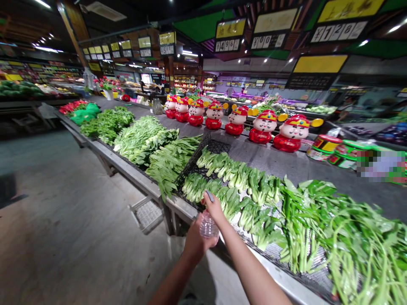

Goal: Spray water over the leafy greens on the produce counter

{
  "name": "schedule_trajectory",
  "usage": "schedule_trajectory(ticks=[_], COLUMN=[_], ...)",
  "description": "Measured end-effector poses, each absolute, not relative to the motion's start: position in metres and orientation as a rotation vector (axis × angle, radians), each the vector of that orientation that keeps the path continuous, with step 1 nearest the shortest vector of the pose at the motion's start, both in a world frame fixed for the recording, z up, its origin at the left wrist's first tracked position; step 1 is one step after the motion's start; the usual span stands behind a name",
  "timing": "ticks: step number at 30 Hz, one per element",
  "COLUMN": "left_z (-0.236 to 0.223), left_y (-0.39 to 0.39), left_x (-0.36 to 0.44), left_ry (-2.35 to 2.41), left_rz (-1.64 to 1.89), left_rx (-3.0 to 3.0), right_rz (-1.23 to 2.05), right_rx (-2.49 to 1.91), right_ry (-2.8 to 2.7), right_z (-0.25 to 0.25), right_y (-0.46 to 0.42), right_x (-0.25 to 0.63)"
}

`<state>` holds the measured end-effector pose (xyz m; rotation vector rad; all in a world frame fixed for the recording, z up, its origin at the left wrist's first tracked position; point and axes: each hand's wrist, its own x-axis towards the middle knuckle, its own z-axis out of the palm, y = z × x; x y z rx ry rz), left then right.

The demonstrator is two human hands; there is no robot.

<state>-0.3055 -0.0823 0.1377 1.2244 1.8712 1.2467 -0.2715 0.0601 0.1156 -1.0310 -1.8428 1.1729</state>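
At lower centre, your left hand (195,238) clasps a clear bottle (209,226). Your right hand (214,209) curls fingers around its top.

I see a bottle (209,226) between left hand (196,239) and right hand (213,208), greens (295,212) beyond and right of them, figurines (235,127) farther back, and a crate (146,213) low left of both hands.

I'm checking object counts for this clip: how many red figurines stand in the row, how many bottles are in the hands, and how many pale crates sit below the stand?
Red figurines: 7
Clear bottle, held by the left hand and right hand: 1
Pale crate: 1
Total: 9
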Motion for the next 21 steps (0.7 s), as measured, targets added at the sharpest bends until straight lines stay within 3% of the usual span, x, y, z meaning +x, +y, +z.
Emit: schedule_trajectory(ticks=[21], left_z=[0.111], left_y=[-0.075], left_x=[-0.247], left_ry=[1.775], left_rz=[1.158], left_rx=[1.270], right_rz=[1.104], right_rx=[-1.165], right_ry=[-1.706], right_z=[0.120], right_y=[0.049], right_x=[-0.186])
